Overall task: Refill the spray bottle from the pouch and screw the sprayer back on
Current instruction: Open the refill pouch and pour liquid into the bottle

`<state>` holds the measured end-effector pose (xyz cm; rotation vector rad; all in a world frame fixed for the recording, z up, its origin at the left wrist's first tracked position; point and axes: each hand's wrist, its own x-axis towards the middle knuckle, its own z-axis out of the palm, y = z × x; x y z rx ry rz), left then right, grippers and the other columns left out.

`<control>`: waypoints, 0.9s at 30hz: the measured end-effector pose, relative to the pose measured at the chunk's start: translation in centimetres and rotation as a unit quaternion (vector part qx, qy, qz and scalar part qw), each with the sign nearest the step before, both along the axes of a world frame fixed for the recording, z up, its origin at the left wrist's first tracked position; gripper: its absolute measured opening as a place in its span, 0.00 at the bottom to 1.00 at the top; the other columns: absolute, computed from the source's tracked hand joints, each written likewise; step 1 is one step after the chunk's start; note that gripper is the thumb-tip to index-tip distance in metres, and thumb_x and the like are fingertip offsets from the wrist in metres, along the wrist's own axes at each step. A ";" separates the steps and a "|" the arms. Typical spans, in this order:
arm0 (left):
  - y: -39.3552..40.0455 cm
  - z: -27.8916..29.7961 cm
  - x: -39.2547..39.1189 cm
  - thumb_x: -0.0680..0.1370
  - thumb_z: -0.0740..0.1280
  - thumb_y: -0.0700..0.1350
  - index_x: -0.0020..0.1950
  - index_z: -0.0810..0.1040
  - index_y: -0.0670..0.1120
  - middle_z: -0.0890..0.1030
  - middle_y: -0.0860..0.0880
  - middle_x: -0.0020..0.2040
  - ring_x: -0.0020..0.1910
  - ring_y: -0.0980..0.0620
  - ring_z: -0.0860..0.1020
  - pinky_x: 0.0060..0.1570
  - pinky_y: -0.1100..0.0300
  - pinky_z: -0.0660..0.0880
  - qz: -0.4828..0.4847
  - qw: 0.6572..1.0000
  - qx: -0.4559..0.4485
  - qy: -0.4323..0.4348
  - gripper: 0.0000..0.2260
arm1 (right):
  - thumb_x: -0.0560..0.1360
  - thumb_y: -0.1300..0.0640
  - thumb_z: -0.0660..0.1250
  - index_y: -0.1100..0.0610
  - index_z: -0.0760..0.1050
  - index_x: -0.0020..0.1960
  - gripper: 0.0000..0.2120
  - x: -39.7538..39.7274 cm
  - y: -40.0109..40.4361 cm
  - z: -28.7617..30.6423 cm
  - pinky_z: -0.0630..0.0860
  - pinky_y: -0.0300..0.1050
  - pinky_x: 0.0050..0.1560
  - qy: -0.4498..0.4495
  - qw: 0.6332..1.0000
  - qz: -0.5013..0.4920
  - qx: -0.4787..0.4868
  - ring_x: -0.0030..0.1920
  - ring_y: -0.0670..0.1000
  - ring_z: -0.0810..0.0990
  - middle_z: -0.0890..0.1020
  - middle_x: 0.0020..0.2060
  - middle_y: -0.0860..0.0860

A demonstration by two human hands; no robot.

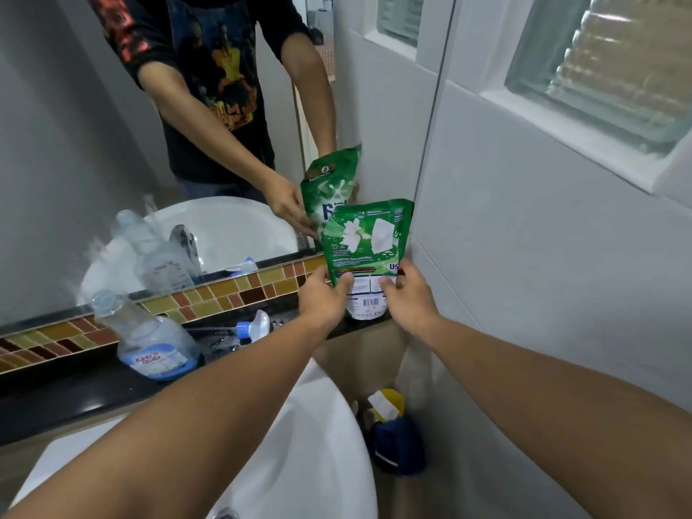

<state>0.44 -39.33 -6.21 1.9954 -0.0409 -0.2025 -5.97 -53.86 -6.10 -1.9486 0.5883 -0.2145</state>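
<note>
A green refill pouch (369,243) stands upright at the right end of the black ledge (93,391), against the white wall. My left hand (324,297) grips its lower left side and my right hand (410,294) grips its lower right side. The clear spray bottle (146,337) with a blue label stands uncapped on the ledge to the left, with a little blue liquid at its bottom. The white and blue sprayer head (254,325) lies on its side on the ledge between the bottle and the pouch.
A mirror (75,162) above a brown tiled strip reflects the person, pouch and bottle. A white basin (329,443) sits below my arms. On the floor to the right stands a dark blue bottle (397,443) with a yellow top. A frosted window (606,61) is set in the right wall.
</note>
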 end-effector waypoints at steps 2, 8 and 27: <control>-0.5 -0.3 0.4 0.82 0.69 0.52 0.54 0.78 0.50 0.80 0.57 0.43 0.42 0.55 0.78 0.40 0.60 0.71 0.004 1.000 0.005 -0.013 0.06 | 0.82 0.53 0.64 0.42 0.72 0.60 0.09 0.6 -0.4 -0.4 0.79 0.62 0.60 -0.004 1.000 -0.004 0.009 0.53 0.54 0.85 0.86 0.51 0.45; -1.4 -1.1 0.9 0.82 0.69 0.51 0.52 0.78 0.49 0.83 0.52 0.45 0.44 0.51 0.81 0.42 0.57 0.75 -0.006 0.999 0.021 -0.024 0.06 | 0.83 0.57 0.63 0.45 0.72 0.65 0.13 1.2 -1.7 -1.8 0.79 0.61 0.62 -0.017 0.999 -0.020 0.036 0.56 0.54 0.84 0.86 0.55 0.48; 5.7 -3.0 -1.0 0.80 0.71 0.49 0.59 0.75 0.47 0.79 0.54 0.43 0.40 0.58 0.77 0.35 0.66 0.69 -0.064 0.991 0.113 0.033 0.11 | 0.81 0.46 0.67 0.56 0.67 0.72 0.24 -1.8 -1.9 -4.3 0.72 0.50 0.60 0.190 0.980 0.019 -0.050 0.65 0.59 0.77 0.77 0.69 0.57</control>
